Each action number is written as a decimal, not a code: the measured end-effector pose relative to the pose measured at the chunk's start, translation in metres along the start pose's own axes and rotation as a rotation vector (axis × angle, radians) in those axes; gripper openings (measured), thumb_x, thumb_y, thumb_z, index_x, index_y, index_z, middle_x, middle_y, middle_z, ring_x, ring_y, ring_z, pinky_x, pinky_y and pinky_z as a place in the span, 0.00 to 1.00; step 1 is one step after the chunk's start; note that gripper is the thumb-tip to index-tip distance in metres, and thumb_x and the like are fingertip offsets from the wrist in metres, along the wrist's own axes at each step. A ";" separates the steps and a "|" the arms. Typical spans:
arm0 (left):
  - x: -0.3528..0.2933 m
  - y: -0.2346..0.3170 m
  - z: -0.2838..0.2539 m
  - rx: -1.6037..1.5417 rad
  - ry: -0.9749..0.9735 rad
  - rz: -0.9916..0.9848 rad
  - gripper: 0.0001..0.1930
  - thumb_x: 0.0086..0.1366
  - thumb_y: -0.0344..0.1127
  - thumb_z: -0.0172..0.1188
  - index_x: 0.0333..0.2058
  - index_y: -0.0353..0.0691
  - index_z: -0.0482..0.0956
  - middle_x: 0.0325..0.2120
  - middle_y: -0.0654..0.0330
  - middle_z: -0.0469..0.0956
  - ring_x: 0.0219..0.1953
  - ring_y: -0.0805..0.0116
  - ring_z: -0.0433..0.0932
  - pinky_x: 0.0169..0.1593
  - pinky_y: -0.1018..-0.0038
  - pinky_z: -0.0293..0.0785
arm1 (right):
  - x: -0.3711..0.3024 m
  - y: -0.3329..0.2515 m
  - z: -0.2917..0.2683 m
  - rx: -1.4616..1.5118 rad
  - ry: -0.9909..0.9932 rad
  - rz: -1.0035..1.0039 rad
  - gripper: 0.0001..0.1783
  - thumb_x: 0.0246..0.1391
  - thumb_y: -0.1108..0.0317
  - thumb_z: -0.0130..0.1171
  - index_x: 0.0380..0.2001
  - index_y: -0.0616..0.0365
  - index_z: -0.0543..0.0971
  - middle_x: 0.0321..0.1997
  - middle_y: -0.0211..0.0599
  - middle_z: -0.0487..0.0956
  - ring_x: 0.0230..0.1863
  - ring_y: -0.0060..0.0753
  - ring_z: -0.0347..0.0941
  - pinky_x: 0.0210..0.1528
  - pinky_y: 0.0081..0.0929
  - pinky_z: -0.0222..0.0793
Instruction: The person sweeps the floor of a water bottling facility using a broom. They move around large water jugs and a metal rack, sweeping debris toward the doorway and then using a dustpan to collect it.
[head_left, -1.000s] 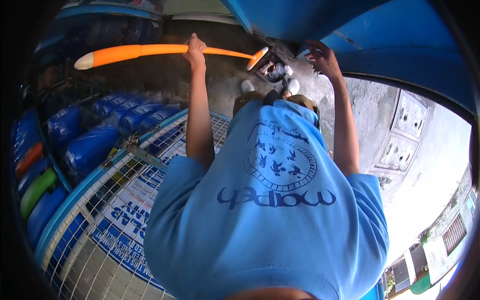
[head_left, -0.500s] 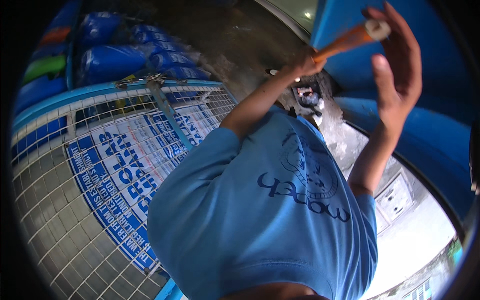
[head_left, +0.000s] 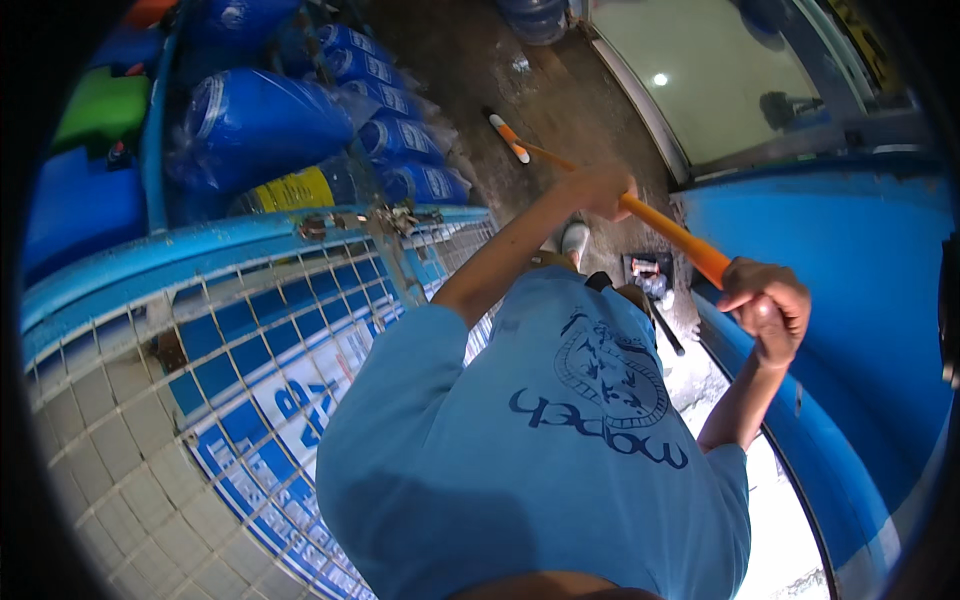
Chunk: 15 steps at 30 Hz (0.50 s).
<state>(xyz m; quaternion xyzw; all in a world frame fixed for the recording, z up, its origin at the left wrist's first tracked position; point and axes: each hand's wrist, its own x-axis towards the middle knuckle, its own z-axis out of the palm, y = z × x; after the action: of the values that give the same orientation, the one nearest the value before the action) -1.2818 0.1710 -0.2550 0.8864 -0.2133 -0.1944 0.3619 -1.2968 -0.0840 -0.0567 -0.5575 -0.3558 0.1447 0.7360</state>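
Observation:
A long orange pole [head_left: 670, 228] slants across in front of me, with a narrow orange, white and black crosspiece [head_left: 509, 138] at its far end on the floor. My left hand [head_left: 603, 191] is closed around the middle of the pole. Higher up, my right hand [head_left: 768, 308] wraps round the thick near end, which its fingers cover. Below the pole, one of my shoes [head_left: 575, 240] shows on the wet-looking floor.
A blue-framed wire mesh gate [head_left: 180, 390] stands close on my left. Behind it are blue containers in clear plastic [head_left: 265, 115]. A blue wall [head_left: 850, 250] rises on my right, beside a framed glass panel [head_left: 700, 80]. A dark tray of small items [head_left: 648, 275] lies near my feet.
My right hand, open beside the pole's end before, has closed on it. The pole's near end has come down toward me. The view has shifted, bringing the crosspiece and glass panel into clearer sight.

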 end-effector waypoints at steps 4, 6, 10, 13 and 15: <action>-0.013 -0.054 -0.050 0.053 0.158 0.054 0.07 0.44 0.39 0.62 0.20 0.43 0.78 0.18 0.53 0.76 0.23 0.51 0.76 0.28 0.61 0.70 | 0.035 0.041 0.040 -0.021 0.220 -0.088 0.18 0.64 0.65 0.46 0.26 0.68 0.75 0.13 0.31 0.67 0.12 0.21 0.55 0.25 0.28 0.61; -0.013 -0.091 -0.066 0.047 0.183 -0.062 0.09 0.44 0.41 0.64 0.22 0.44 0.78 0.19 0.53 0.76 0.25 0.51 0.76 0.29 0.61 0.70 | 0.054 0.066 0.047 0.148 0.355 -0.070 0.17 0.65 0.64 0.45 0.27 0.66 0.73 0.12 0.28 0.64 0.13 0.19 0.54 0.24 0.26 0.59; -0.009 -0.183 -0.066 0.021 0.512 -0.168 0.13 0.42 0.43 0.68 0.25 0.44 0.77 0.20 0.53 0.76 0.28 0.50 0.77 0.31 0.61 0.71 | 0.094 0.130 0.058 0.285 0.581 0.017 0.16 0.65 0.62 0.45 0.28 0.63 0.71 0.13 0.26 0.63 0.14 0.17 0.55 0.21 0.22 0.55; 0.000 -0.259 -0.087 0.129 0.247 -0.138 0.13 0.42 0.43 0.68 0.26 0.45 0.79 0.22 0.53 0.78 0.29 0.50 0.78 0.33 0.60 0.72 | 0.127 0.179 0.084 0.173 0.604 0.147 0.15 0.66 0.63 0.45 0.28 0.62 0.71 0.16 0.28 0.66 0.16 0.15 0.56 0.20 0.17 0.51; 0.006 -0.291 -0.114 0.180 -0.027 -0.145 0.13 0.42 0.42 0.68 0.28 0.46 0.81 0.24 0.54 0.79 0.31 0.50 0.78 0.35 0.60 0.73 | 0.154 0.190 0.086 0.143 0.479 0.120 0.13 0.66 0.66 0.44 0.30 0.63 0.71 0.20 0.31 0.71 0.16 0.15 0.57 0.19 0.14 0.49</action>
<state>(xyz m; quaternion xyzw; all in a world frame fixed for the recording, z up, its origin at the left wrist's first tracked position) -1.1511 0.4199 -0.3919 0.9257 -0.1701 -0.2122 0.2628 -1.2124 0.1351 -0.1655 -0.5427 -0.1264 0.0768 0.8268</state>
